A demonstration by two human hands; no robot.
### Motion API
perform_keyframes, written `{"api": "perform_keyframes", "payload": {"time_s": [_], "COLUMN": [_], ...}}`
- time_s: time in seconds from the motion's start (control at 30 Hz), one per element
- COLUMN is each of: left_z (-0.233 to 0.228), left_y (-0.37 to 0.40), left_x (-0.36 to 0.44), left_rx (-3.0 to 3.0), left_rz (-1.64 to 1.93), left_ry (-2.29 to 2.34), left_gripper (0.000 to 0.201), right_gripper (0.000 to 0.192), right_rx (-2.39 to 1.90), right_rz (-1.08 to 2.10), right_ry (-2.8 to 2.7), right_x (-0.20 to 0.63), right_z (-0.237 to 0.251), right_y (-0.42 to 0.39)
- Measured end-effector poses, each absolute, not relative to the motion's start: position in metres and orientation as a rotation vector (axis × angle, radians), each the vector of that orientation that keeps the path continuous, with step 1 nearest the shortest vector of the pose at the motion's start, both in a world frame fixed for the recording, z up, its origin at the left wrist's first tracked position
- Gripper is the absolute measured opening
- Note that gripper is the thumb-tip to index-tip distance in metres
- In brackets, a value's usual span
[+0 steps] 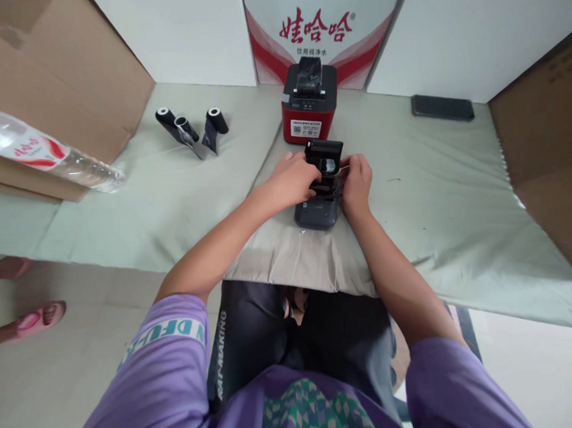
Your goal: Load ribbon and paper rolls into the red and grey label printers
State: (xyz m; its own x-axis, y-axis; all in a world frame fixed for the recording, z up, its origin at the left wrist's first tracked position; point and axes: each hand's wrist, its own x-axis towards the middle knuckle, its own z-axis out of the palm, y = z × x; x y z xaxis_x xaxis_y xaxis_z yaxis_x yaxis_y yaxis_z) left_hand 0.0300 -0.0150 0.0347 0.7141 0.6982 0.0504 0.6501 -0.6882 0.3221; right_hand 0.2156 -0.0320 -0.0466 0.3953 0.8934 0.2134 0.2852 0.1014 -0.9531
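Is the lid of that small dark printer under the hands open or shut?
Open: the small dark printer's lid stands tilted up, and both the left hand and right hand reach into its bay.

1. A small printer with its lid raised lies on the cloth-covered surface, near the front edge; the left hand rests on its left side, the right hand on its right.
2. Just behind it stands a larger printer; behind that, a printed carton leans at the wall.
3. Three rolls lie to the left of the larger printer, well apart from the hands; further left, a bottle lies before a cardboard box.
4. A phone lies to the right, near the back (flat on the cloth); another cardboard box stands at the far right.
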Motion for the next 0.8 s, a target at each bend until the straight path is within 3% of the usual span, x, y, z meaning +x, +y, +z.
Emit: {"api": "perform_keyframes", "payload": {"time_s": [0.2, 0.5, 0.67, 0.8], "left_z": [0.036, 0.052, 0.046, 0.032], "left_y": [-0.013, -0.024, -0.039, -0.049], "left_x": [0.03, 0.0, -0.006, -0.015], "left_rx": [2.611, 2.42, 2.498, 2.566], "left_rz": [0.17, 0.45, 0.569, 0.683], "left_ry": [1.045, 0.615, 0.502, 0.476], "left_gripper": [0.015, 0.041, 0.028, 0.027], "right_gripper": [0.068, 0.071, 0.059, 0.035], "right_rx": [-1.341, -1.238, -1.242, -1.132], "right_rz": [0.673, 0.726, 0.726, 0.889], "right_ry": [-1.249, -1.324, -1.366, -1.422], "right_x": [0.215, 0.209, 0.212, 0.212], "right_z": [-0.042, -0.033, -0.023, -0.018], "right_y": [-0.031, -0.038, -0.045, -0.048]}}
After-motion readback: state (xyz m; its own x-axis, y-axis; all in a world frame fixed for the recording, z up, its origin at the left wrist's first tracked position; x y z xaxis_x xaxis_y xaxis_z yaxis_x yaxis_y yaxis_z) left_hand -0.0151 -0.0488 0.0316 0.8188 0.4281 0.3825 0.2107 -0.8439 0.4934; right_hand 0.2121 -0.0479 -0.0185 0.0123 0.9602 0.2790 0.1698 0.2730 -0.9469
